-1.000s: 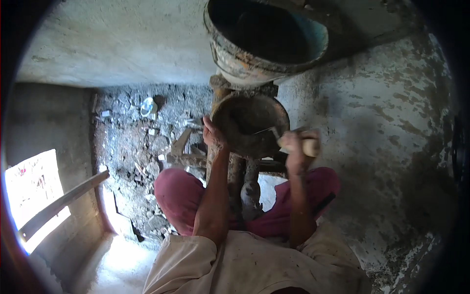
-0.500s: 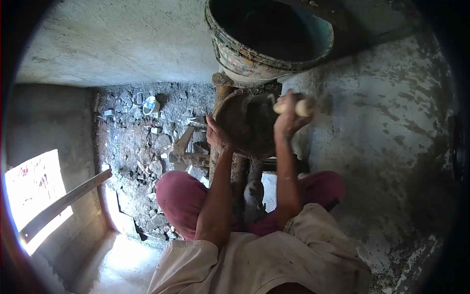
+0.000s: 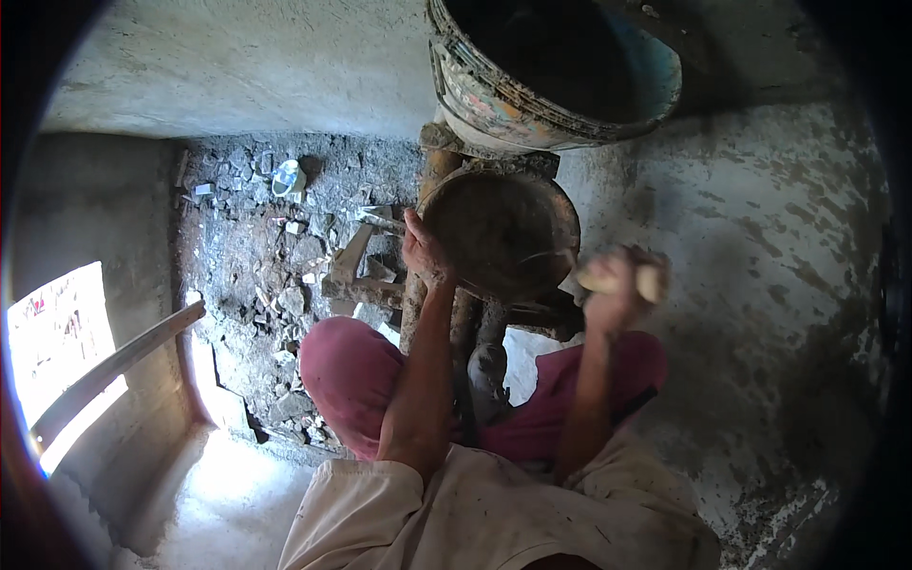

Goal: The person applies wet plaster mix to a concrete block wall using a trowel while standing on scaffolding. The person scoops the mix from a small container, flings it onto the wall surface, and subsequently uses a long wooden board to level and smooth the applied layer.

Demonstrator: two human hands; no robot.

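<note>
A round, shallow mortar pan [image 3: 567, 220], caked with grey mortar, rests on wooden poles in front of me. My left hand [image 3: 427, 253] grips its left rim, with some fingers hidden behind the edge. Off the pan's right side, my right hand [image 3: 617, 290] is closed round the pale handle of a trowel [image 3: 650, 283]. Motion blurs this hand, and the trowel's blade is hard to make out. Wet grey mortar [image 3: 499, 223] coats the inside of the pan.
A large mortar-stained bucket [image 3: 532, 119] stands just beyond the pan. Rough wooden poles [image 3: 414, 309] lie under both. Rubble [image 3: 294, 252] covers the floor far below on the left. A patchy plastered wall [image 3: 731, 237] rises close on the right; a plank [image 3: 119, 375] crosses a bright opening at left.
My right hand has swung right and toward me, carrying the trowel out of the pan. My left hand stays on the rim. The view has shifted slightly.
</note>
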